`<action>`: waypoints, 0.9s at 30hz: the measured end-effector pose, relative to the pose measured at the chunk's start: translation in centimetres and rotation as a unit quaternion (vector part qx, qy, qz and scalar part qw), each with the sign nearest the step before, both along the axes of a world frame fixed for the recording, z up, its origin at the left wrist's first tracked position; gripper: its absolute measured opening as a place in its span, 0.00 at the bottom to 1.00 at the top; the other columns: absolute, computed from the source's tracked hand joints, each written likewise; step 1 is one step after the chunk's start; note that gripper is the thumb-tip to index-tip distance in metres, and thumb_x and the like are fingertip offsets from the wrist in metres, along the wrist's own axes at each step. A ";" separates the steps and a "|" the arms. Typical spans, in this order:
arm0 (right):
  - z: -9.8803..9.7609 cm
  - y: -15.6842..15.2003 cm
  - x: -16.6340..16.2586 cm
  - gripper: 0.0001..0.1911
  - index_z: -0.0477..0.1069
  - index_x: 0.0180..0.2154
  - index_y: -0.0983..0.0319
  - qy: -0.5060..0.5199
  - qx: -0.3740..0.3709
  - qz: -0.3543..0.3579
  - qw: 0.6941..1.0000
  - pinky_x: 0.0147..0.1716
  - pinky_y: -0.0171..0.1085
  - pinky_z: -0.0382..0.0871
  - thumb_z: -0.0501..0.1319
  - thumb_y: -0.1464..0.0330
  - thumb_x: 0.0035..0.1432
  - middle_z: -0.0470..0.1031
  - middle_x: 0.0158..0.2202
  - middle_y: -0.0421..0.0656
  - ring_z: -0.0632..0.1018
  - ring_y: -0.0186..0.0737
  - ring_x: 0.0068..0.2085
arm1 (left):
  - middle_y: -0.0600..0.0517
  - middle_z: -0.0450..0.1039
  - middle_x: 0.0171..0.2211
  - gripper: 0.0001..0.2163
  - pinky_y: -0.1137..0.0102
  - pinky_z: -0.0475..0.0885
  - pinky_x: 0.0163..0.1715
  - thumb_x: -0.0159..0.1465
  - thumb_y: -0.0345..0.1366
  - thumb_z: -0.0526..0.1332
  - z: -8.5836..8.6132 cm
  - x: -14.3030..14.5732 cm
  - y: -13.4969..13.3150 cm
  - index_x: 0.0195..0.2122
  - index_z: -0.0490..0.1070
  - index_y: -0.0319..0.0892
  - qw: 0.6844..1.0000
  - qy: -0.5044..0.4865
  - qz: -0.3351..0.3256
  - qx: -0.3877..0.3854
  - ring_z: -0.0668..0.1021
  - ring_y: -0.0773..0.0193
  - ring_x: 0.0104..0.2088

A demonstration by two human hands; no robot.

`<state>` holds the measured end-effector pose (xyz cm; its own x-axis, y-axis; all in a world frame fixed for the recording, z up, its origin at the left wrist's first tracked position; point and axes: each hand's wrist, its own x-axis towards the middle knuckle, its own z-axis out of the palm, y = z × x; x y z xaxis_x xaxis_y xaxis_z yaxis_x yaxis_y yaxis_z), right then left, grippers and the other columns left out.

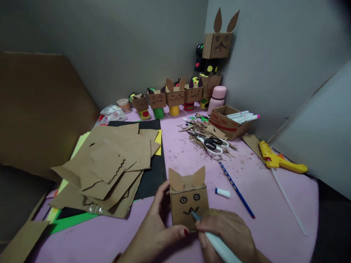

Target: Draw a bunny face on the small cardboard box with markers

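Note:
A small cardboard box (178,210) with two pointed cardboard ears stands at the front of the table. Drawn on its front face are two round eyes and a wavy mouth line. My left hand (156,226) wraps round the box's left side, thumb along the lower front. In my right hand (230,232) is a white marker (219,246), its dark tip at the middle of the drawn mouth. A white marker cap (222,193) with a blue end lies just right of the box. Beyond it rests a blue pencil (236,189).
Cardboard sheets (109,157) are piled at left. Two pairs of scissors (210,142) lie by cardboard scraps. A box of markers (227,122), a pink flask (218,99) and a yellow glue gun (282,162) stand or lie at right. Several cardboard animal figures (175,98) line the back wall.

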<state>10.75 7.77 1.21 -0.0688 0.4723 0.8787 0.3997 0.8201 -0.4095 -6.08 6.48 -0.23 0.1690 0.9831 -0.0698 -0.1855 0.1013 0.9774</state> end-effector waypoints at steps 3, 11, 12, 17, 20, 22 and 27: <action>-0.4 -0.2 -0.4 0.09 0.67 0.26 0.59 0.018 -0.009 -0.010 1.000 0.17 0.30 0.68 0.53 0.77 0.52 0.72 0.16 0.35 0.73 0.30 0.16 | 0.42 0.63 0.62 0.46 0.48 0.58 0.60 0.45 0.49 0.74 -0.1 0.0 0.1 0.62 0.52 0.53 1.000 -0.005 0.001 0.002 0.64 0.42 0.62; -1.7 -0.4 -0.3 0.08 0.69 0.26 0.59 0.030 -0.027 -0.009 0.999 0.18 0.32 0.68 0.55 0.76 0.52 0.73 0.17 0.35 0.73 0.31 0.16 | 0.41 0.61 0.63 0.47 0.48 0.55 0.61 0.45 0.48 0.74 0.0 0.1 0.0 0.62 0.50 0.53 1.000 -0.013 -0.002 -0.007 0.63 0.42 0.63; -1.7 -0.4 -0.3 0.08 0.69 0.26 0.59 0.028 -0.031 -0.008 0.999 0.19 0.32 0.68 0.55 0.76 0.52 0.73 0.17 0.35 0.74 0.31 0.16 | 0.41 0.61 0.64 0.47 0.48 0.55 0.61 0.45 0.48 0.74 -0.1 0.1 0.0 0.62 0.50 0.52 1.000 -0.015 -0.001 -0.007 0.63 0.42 0.63; -1.3 -0.3 -0.3 0.08 0.68 0.27 0.59 0.017 -0.016 0.007 1.000 0.19 0.31 0.68 0.55 0.76 0.52 0.74 0.17 0.35 0.74 0.31 0.16 | 0.40 0.62 0.63 0.46 0.48 0.57 0.60 0.45 0.47 0.74 -0.1 0.0 -0.1 0.63 0.51 0.52 1.000 -0.002 0.004 -0.006 0.63 0.41 0.63; -1.2 -0.4 -0.3 0.08 0.68 0.27 0.59 0.013 -0.016 0.008 1.000 0.18 0.31 0.69 0.55 0.76 0.53 0.74 0.17 0.35 0.74 0.31 0.16 | 0.42 0.63 0.63 0.46 0.49 0.58 0.60 0.45 0.48 0.74 0.0 0.0 -0.1 0.62 0.52 0.53 1.000 0.002 0.004 -0.002 0.64 0.42 0.62; -1.4 -0.4 -0.4 0.09 0.69 0.27 0.58 0.017 -0.023 0.009 1.000 0.19 0.32 0.69 0.54 0.76 0.53 0.74 0.17 0.35 0.74 0.31 0.17 | 0.42 0.64 0.63 0.46 0.50 0.58 0.60 0.45 0.48 0.74 0.1 0.1 0.0 0.62 0.52 0.54 1.000 -0.002 0.005 0.003 0.65 0.42 0.62; -1.8 -0.4 -0.5 0.08 0.68 0.26 0.58 0.018 -0.021 0.009 1.000 0.17 0.32 0.68 0.55 0.75 0.54 0.73 0.17 0.34 0.73 0.31 0.16 | 0.40 0.64 0.62 0.46 0.49 0.59 0.60 0.45 0.49 0.74 0.1 0.2 0.1 0.63 0.52 0.52 1.000 -0.004 0.003 -0.003 0.65 0.41 0.62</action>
